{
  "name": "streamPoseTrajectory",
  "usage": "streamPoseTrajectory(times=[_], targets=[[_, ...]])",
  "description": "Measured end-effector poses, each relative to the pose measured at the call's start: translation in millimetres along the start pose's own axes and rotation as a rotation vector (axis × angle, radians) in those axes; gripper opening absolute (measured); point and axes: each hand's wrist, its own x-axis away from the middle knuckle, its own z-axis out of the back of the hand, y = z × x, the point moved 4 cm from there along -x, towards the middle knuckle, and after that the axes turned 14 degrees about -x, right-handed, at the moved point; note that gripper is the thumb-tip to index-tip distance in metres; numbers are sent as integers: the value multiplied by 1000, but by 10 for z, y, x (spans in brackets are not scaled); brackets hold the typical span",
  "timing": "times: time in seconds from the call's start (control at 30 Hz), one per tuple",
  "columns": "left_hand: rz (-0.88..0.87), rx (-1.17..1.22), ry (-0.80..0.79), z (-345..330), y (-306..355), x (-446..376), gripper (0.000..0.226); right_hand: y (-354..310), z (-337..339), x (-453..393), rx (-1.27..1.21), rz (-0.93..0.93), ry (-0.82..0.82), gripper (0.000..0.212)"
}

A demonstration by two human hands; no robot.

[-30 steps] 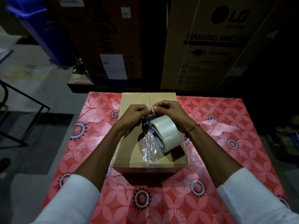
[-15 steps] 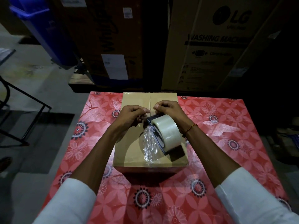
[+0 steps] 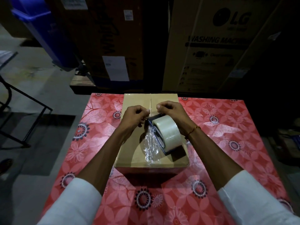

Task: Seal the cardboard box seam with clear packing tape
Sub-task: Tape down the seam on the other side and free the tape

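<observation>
A closed brown cardboard box [image 3: 133, 150] sits on the red floral table, its centre seam [image 3: 151, 100] running away from me. Above the box hangs a roll of clear packing tape [image 3: 167, 131] on a dark holder. My right hand [image 3: 172, 111] grips the top of the roll. My left hand [image 3: 134, 115] pinches the free tape end just left of it. Crinkled clear tape [image 3: 150, 146] hangs from the roll down to the box's near edge.
The red floral tablecloth [image 3: 227, 143] covers the table around the box. Big appliance cartons [image 3: 211, 46] stand behind the table's far edge. A blue bin [image 3: 42, 30] and a black metal frame [image 3: 24, 111] are on the floor to the left.
My two hands have drawn slightly apart at the top of the roll. The roll and the hanging tape have barely moved.
</observation>
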Motion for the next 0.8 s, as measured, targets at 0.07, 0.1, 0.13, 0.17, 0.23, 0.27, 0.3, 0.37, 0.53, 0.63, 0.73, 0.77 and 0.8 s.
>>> streamPoseTrajectory(times=[0.07, 0.1, 0.13, 0.17, 0.23, 0.27, 0.3, 0.37, 0.53, 0.63, 0.73, 0.77, 0.8], targets=[[19, 66, 18, 21, -25, -1, 19, 28, 60, 43, 57, 16, 41, 21], [23, 73, 43, 37, -34, 5, 19, 56, 96, 74, 86, 15, 55, 20], [21, 53, 75, 56, -39, 24, 19, 86, 136, 113, 106, 11, 68, 19], [17, 17, 107, 67, -44, 53, 19, 109, 177, 160, 122, 11, 77, 18], [13, -35, 142, 65, -59, 127, 21, 127, 243, 259, 170, 29, 67, 17], [19, -48, 142, 52, -66, 161, 23, 127, 254, 305, 204, 36, 38, 17], [29, -57, 130, 27, -66, 195, 25, 128, 257, 345, 239, 35, 6, 19], [71, -59, 94, -47, -46, 261, 27, 120, 255, 415, 319, 35, -31, 23], [164, -16, 98, -186, 16, 405, 38, 58, 211, 580, 483, 43, -82, 24], [197, 27, 96, -213, -8, 420, 52, 44, 163, 637, 557, 35, -97, 20], [188, 10, 100, -223, 16, 443, 57, 103, 139, 663, 626, 63, -47, 23], [183, 5, 99, -226, 33, 453, 56, 146, 145, 679, 636, 78, -23, 27], [178, 1, 95, -229, 53, 467, 55, 186, 153, 705, 628, 92, 2, 31]])
